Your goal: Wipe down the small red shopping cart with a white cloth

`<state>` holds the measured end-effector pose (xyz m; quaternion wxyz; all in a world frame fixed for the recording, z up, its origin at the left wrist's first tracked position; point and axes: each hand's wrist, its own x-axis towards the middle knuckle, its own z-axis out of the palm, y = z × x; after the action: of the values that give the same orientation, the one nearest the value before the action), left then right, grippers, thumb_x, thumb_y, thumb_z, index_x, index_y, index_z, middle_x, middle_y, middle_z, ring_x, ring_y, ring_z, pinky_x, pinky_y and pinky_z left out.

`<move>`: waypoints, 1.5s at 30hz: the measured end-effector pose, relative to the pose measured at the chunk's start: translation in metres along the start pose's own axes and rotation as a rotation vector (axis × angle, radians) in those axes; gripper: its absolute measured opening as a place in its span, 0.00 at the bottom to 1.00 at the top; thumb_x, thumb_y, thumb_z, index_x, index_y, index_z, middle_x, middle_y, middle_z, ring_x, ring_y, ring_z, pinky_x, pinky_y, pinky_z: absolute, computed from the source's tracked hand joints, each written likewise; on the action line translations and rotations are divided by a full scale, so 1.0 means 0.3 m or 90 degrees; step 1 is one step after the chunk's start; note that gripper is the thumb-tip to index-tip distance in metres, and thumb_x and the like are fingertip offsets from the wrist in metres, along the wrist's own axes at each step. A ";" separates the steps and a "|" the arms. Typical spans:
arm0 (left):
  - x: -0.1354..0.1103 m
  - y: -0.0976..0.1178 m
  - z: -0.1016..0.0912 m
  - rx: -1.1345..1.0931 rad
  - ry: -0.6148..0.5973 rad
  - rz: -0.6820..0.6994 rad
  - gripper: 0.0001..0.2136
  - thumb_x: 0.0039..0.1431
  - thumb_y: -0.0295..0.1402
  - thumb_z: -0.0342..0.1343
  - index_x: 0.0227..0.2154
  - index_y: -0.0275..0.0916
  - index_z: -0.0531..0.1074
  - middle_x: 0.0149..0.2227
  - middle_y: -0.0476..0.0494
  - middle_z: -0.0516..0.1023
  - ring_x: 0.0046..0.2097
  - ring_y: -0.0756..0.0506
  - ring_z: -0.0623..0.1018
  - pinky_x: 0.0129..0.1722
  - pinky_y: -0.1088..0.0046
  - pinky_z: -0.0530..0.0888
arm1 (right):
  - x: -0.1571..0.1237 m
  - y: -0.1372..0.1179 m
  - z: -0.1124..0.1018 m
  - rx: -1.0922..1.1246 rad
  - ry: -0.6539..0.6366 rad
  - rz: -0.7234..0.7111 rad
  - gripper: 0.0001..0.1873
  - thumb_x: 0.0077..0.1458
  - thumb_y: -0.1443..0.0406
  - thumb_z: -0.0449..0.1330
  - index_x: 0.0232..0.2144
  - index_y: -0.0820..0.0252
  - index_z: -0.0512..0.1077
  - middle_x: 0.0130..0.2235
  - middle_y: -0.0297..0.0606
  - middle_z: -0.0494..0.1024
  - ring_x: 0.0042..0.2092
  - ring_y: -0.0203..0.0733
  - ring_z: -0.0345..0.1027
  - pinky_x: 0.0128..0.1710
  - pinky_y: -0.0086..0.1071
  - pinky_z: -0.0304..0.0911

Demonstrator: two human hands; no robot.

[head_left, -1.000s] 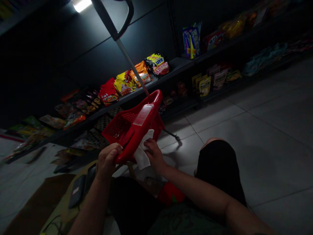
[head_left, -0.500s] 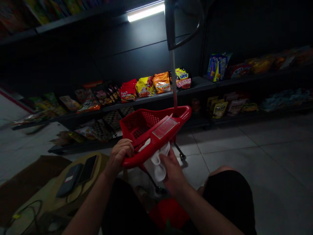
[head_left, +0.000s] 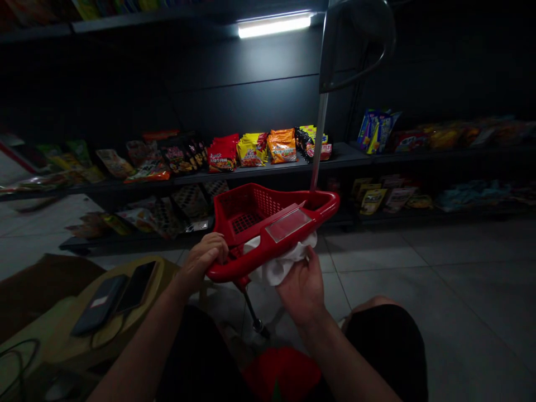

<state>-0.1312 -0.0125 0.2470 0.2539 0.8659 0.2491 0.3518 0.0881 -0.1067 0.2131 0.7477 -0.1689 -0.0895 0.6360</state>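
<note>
A small red plastic shopping cart (head_left: 268, 254) with a latticed basket (head_left: 237, 209) stands in front of me, a pole (head_left: 321, 134) rising from its far right side. My left hand (head_left: 207, 257) is wrapped round the left end of its handle. Under the handle, my right hand (head_left: 302, 282) holds a crumpled white cloth (head_left: 278, 271), perhaps a wipe or tissue, against the underside. Part of the cloth also shows through the handle's gap. A clear label panel (head_left: 288, 225) is set into the top of the handle.
Behind the cart run dark shelves (head_left: 268, 172) with bagged snacks and instant noodles (head_left: 282, 146). A round wooden stool (head_left: 165, 279) at left carries a phone (head_left: 137, 286), a dark power bank-like device (head_left: 100, 304) and cables. My knees flank a red object (head_left: 280, 365) below.
My right hand has moved right along the handle's underside with the white cloth and turned its palm upward. My left hand keeps its grip. The view has shifted slightly.
</note>
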 end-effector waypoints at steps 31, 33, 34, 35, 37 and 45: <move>0.024 -0.070 0.008 -0.099 0.069 0.011 0.21 0.60 0.39 0.40 0.12 0.44 0.63 0.17 0.46 0.69 0.26 0.44 0.70 0.55 0.54 0.65 | 0.001 0.066 0.015 -0.045 0.016 -0.012 0.11 0.60 0.59 0.60 0.44 0.49 0.76 0.41 0.29 0.83 0.46 0.39 0.77 0.49 0.37 0.74; 0.024 -0.071 0.002 -0.110 0.065 0.018 0.21 0.60 0.37 0.41 0.12 0.44 0.63 0.17 0.46 0.69 0.26 0.45 0.70 0.54 0.55 0.65 | -0.005 0.091 0.022 -0.043 0.018 0.052 0.12 0.59 0.61 0.59 0.44 0.52 0.76 0.41 0.32 0.83 0.46 0.42 0.77 0.49 0.40 0.75; 0.023 -0.069 0.000 -0.112 0.062 0.017 0.21 0.60 0.37 0.41 0.12 0.44 0.64 0.18 0.46 0.69 0.27 0.45 0.71 0.54 0.55 0.65 | 0.002 0.080 0.017 -0.043 0.028 0.057 0.12 0.59 0.62 0.59 0.45 0.53 0.76 0.41 0.33 0.83 0.46 0.42 0.77 0.49 0.41 0.75; 0.021 -0.065 -0.001 -0.112 0.059 0.013 0.21 0.61 0.37 0.41 0.13 0.44 0.64 0.18 0.46 0.69 0.27 0.44 0.71 0.53 0.55 0.66 | 0.013 0.054 0.007 -0.046 0.042 0.043 0.13 0.59 0.63 0.59 0.45 0.53 0.76 0.41 0.33 0.84 0.45 0.42 0.77 0.49 0.41 0.75; 0.017 -0.055 0.004 -0.107 0.057 0.008 0.21 0.61 0.37 0.40 0.13 0.44 0.64 0.18 0.46 0.69 0.28 0.44 0.72 0.53 0.55 0.66 | 0.045 -0.019 -0.021 -0.052 0.072 -0.017 0.13 0.59 0.64 0.58 0.46 0.52 0.76 0.41 0.32 0.83 0.45 0.41 0.78 0.48 0.39 0.75; 0.024 -0.040 0.041 -0.088 0.124 0.015 0.21 0.60 0.38 0.38 0.12 0.44 0.60 0.17 0.46 0.68 0.26 0.45 0.70 0.51 0.57 0.67 | 0.134 -0.021 -0.099 -0.208 0.101 -0.347 0.23 0.51 0.64 0.64 0.51 0.52 0.72 0.45 0.32 0.82 0.47 0.38 0.76 0.52 0.37 0.70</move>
<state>-0.1207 -0.0024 0.2353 0.2833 0.8111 0.2372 0.4534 0.1114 -0.0724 0.1846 0.8580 -0.3056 -0.1734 0.3746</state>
